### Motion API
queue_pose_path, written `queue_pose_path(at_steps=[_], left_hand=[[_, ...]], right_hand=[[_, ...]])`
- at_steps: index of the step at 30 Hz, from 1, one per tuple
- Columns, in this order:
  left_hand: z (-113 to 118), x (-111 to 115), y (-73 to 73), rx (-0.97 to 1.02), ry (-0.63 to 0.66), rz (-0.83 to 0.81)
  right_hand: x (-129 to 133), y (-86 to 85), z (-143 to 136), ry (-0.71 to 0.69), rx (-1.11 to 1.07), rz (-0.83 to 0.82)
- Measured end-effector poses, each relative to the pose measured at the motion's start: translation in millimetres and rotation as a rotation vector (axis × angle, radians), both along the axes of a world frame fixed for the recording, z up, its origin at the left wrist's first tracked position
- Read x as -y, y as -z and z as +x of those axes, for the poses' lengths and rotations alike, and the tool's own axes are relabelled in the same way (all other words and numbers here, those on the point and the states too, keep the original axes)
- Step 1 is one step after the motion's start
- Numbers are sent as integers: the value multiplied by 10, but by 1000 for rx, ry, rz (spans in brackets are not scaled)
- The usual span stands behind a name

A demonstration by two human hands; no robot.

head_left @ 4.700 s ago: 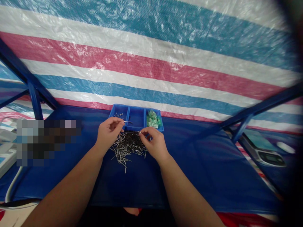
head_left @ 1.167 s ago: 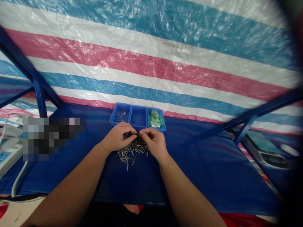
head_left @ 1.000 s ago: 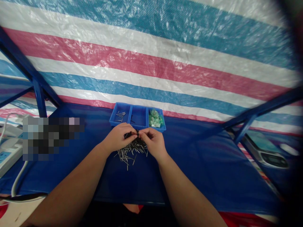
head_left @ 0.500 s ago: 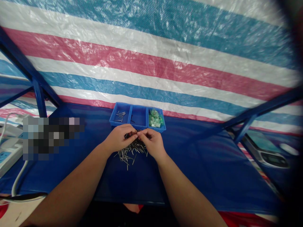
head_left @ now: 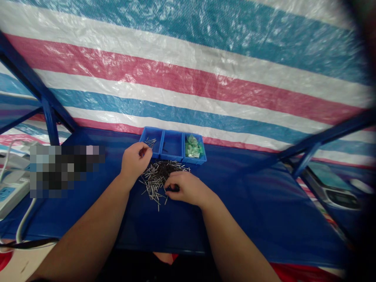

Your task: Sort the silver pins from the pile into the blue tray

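Two bare hands work over a loose pile of thin metal pins [head_left: 155,182] heaped on a blue table surface [head_left: 249,203], directly in front of a blue three-compartment tray [head_left: 172,145]. The left hand [head_left: 135,159], its fingers curled in toward the thumb, hovers at the near left corner of the tray, beside the left compartment and just past the pile's edge; whether anything is pinched in it cannot be told. The right hand [head_left: 186,188] reaches in at the right side of the pile, palm down, with thumb and forefinger bent toward the pins and a gap showing between them; whether the fingertips grip a pin cannot be told. Silvery pins fan out toward the person, while darker ones lie bunched near the middle of the pile. In the tray, several pins lie crossed in the left compartment, a small dark piece [head_left: 165,150] sits in the middle one, and crumpled green-tinted plastic [head_left: 193,147] fills much of the right one. A white power strip [head_left: 10,197] and a pale cable [head_left: 24,221] lie at far left, near a pixelated patch, and a digital scale [head_left: 342,199] stands at far right. Behind the table hangs a sheet [head_left: 188,74] striped in blue, white and red.
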State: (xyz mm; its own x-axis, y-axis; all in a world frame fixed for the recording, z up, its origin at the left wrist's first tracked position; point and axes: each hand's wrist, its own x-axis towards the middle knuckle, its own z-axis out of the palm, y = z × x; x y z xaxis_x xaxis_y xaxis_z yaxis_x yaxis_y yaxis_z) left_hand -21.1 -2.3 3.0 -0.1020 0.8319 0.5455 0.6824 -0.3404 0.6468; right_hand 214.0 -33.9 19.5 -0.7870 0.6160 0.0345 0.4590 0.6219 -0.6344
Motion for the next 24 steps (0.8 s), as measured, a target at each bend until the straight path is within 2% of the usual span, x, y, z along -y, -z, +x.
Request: queue_pose_path(at_steps=[8, 13, 18, 21, 24], left_hand=[[-51, -25, 56, -58, -164, -153], [-82, -70, 125, -70, -168, -219], [-67, -52, 113, -68, -157, -206], [-55, -39, 75, 16, -161, -144], [-62, -58, 38, 259, -194, -63]], right_hand=[[60, 19, -106, -53, 136, 34], [66, -14, -60, -73, 133, 19], [92, 11, -61, -71, 197, 23], [101, 29, -84, -78, 202, 40], [90, 27, -86, -91, 170, 31]])
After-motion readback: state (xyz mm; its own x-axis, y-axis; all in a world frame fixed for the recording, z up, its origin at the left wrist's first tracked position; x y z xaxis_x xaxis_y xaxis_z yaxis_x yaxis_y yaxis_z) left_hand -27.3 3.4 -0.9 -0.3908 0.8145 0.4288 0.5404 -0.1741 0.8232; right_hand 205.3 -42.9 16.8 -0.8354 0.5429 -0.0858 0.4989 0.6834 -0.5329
